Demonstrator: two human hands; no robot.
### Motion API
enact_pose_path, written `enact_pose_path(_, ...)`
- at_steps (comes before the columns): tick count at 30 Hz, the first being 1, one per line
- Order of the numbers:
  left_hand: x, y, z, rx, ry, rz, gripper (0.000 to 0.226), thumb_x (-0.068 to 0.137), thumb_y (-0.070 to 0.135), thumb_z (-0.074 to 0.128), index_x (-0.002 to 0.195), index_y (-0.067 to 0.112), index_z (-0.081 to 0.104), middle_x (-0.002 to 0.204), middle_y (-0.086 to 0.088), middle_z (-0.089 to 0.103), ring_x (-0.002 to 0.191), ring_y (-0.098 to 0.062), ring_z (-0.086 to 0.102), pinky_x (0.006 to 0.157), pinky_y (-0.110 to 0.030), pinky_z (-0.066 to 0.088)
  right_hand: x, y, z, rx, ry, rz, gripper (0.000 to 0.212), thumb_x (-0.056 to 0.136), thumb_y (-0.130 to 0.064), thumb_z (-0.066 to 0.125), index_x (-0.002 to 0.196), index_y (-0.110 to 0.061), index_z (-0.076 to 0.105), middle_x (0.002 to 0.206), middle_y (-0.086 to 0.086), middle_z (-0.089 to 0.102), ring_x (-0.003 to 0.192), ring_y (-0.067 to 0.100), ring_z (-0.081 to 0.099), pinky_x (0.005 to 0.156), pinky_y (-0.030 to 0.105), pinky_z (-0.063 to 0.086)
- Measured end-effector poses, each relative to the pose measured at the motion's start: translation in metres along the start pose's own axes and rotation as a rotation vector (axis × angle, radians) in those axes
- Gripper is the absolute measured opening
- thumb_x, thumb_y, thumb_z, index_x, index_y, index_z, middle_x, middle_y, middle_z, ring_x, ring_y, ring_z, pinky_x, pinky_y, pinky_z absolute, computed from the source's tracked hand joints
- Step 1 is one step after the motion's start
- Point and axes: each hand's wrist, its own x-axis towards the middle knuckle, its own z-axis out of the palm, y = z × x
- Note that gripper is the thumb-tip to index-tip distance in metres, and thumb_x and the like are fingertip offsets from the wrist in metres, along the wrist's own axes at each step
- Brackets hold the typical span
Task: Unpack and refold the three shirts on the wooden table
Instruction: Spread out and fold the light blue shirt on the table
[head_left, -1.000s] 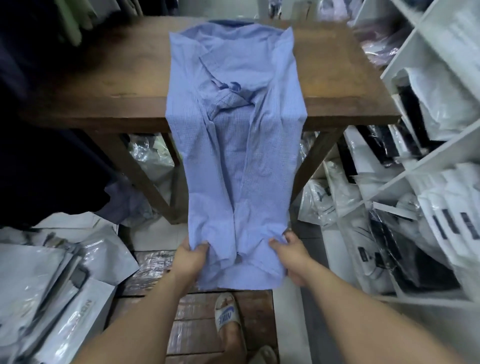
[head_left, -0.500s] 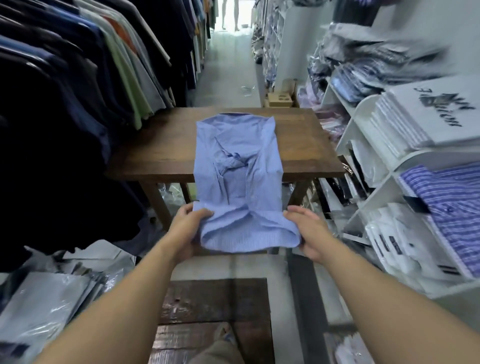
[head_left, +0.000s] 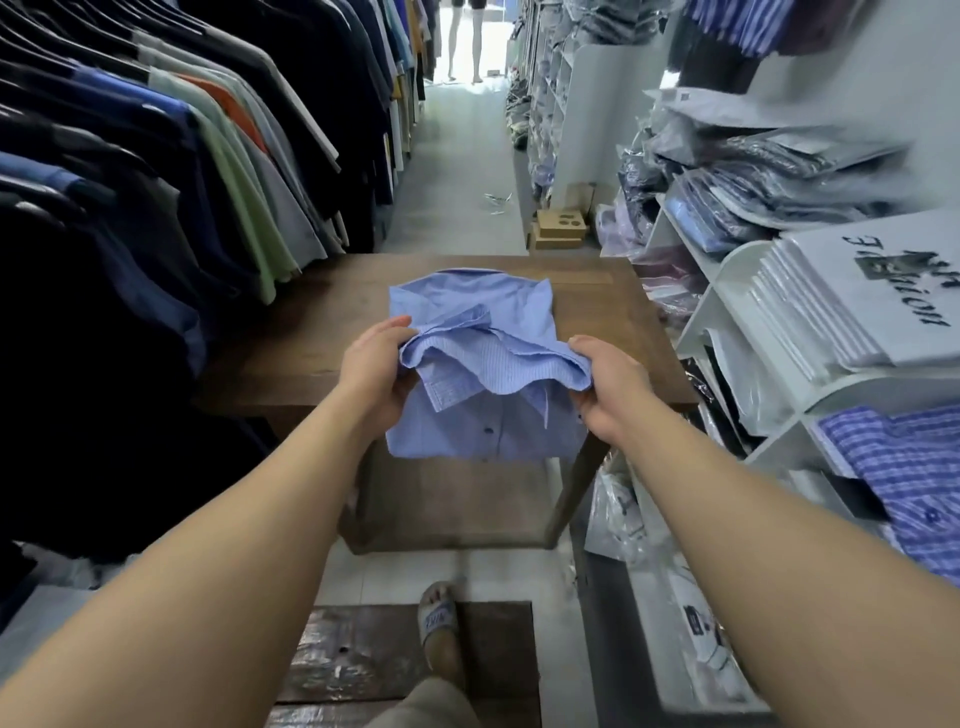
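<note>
A light blue button shirt (head_left: 483, 322) lies lengthwise on the wooden table (head_left: 306, 332), its folded near part hanging over the front edge. My left hand (head_left: 374, 369) grips the left side of the shirt's lifted lower end. My right hand (head_left: 605, 384) grips the right side of the same end. Between them the cloth is bunched and held above the part of the shirt lying on the table. Only this one shirt is on the table.
A rack of hanging shirts (head_left: 171, 171) lines the left side. White shelves (head_left: 727, 291) with packed shirts stand on the right, bagged shirts (head_left: 623, 509) beneath. A cardboard box (head_left: 558, 228) sits beyond the table. My sandalled foot (head_left: 439, 623) stands on a wooden pallet.
Both hands have carried the shirt's hanging lower end up from below the table edge and forward over the shirt on the table. The view has tilted up toward the aisle.
</note>
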Motion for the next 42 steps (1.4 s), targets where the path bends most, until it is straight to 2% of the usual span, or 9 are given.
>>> enact_pose_path(7, 0.126, 0.030, 0.032, -0.084, 0.060, -0.128, 0.025, 0.085, -0.007, 0.038, 0.076, 0.011, 0.053, 0.065, -0.001, 0.049, 0.054, -0.015, 0.049, 0.051, -0.021, 0.047, 0.124, -0.039, 0.058, -0.002, -0.007, 0.114, 0.010, 0.093, -0.001, 0.053, 0.089, -0.006, 0.061, 0.067, 0.004, 0.059, 0.051, 0.010, 0.061, 0.048, 0.020, 0.050)
enact_pose_path(12, 0.212, 0.045, 0.045, -0.054, 0.145, -0.251, 0.024, 0.100, 0.019, 0.039, 0.087, 0.012, 0.058, 0.084, -0.008, 0.062, 0.074, -0.022, 0.061, 0.064, -0.028, 0.057, 0.211, -0.041, 0.088, 0.033, -0.019, 0.272, 0.037, 0.102, -0.037, 0.054, 0.129, -0.011, 0.053, 0.115, 0.017, 0.065, 0.086, 0.029, 0.071, 0.069, 0.036, 0.061)
enact_pose_path(15, 0.243, 0.032, 0.035, 0.363, 0.317, -0.274, 0.033, 0.105, 0.022, 0.039, 0.107, -0.003, 0.060, 0.086, -0.014, 0.059, 0.068, -0.032, 0.059, 0.055, -0.032, 0.048, 0.244, -0.025, 0.085, -0.448, 0.168, 0.179, 0.043, 0.100, -0.034, 0.056, 0.127, -0.001, 0.057, 0.106, 0.012, 0.063, 0.081, 0.032, 0.070, 0.069, 0.037, 0.057)
enact_pose_path(18, 0.256, 0.017, 0.027, 0.774, 0.334, -0.199, 0.023, 0.098, 0.022, 0.052, 0.087, 0.005, 0.061, 0.071, -0.009, 0.056, 0.069, -0.031, 0.055, 0.057, -0.029, 0.040, 0.260, -0.015, 0.073, -1.004, 0.245, -0.026, 0.035, 0.093, -0.026, 0.062, 0.121, -0.004, 0.061, 0.106, 0.009, 0.065, 0.100, 0.029, 0.064, 0.080, 0.029, 0.044)
enact_pose_path(21, 0.267, 0.009, 0.029, 0.964, 0.271, -0.194, 0.023, 0.092, 0.027, 0.062, 0.079, 0.007, 0.060, 0.067, -0.004, 0.056, 0.068, -0.028, 0.056, 0.057, -0.029, 0.041, 0.266, -0.009, 0.070, -1.215, 0.129, -0.034, 0.042, 0.091, -0.031, 0.067, 0.128, -0.013, 0.058, 0.119, 0.007, 0.063, 0.109, 0.027, 0.060, 0.081, 0.028, 0.041)
enact_pose_path(24, 0.275, 0.005, 0.036, 0.979, 0.269, -0.191, 0.036, 0.088, 0.037, 0.071, 0.107, 0.008, 0.064, 0.099, -0.008, 0.067, 0.099, -0.033, 0.064, 0.081, -0.037, 0.054, 0.276, -0.003, 0.075, -1.337, 0.076, -0.104, 0.044, 0.086, -0.041, 0.071, 0.120, -0.016, 0.060, 0.115, 0.005, 0.061, 0.103, 0.027, 0.061, 0.074, 0.029, 0.040)
enact_pose_path(31, 0.281, 0.008, 0.045, 0.939, 0.331, -0.124, 0.016, 0.095, 0.021, 0.058, 0.084, 0.009, 0.057, 0.076, -0.005, 0.057, 0.080, -0.030, 0.057, 0.060, -0.031, 0.039, 0.295, -0.007, 0.086, -0.957, 0.080, 0.039, 0.041, 0.084, -0.015, 0.071, 0.060, -0.018, 0.038, 0.060, 0.000, 0.041, 0.060, 0.021, 0.039, 0.052, 0.027, 0.027)
enact_pose_path(35, 0.278, 0.014, 0.052, 0.754, 0.222, -0.074, 0.029, 0.104, 0.023, 0.049, 0.131, 0.013, 0.051, 0.108, 0.001, 0.056, 0.101, -0.022, 0.054, 0.084, -0.030, 0.037, 0.300, -0.020, 0.088, -0.647, -0.026, 0.228, 0.014, 0.089, -0.018, 0.064, 0.096, -0.007, 0.063, 0.094, 0.013, 0.069, 0.083, 0.031, 0.068, 0.074, 0.039, 0.054)
enact_pose_path(42, 0.285, 0.028, 0.042, 0.510, 0.203, -0.193, 0.038, 0.090, 0.035, 0.076, 0.115, 0.015, 0.057, 0.098, 0.006, 0.062, 0.080, -0.009, 0.058, 0.069, -0.030, 0.048, 0.311, -0.035, 0.079, -0.489, -0.145, 0.390, 0.048, 0.082, -0.006, 0.081, 0.125, -0.011, 0.058, 0.114, 0.013, 0.072, 0.096, 0.033, 0.073, 0.083, 0.049, 0.060)
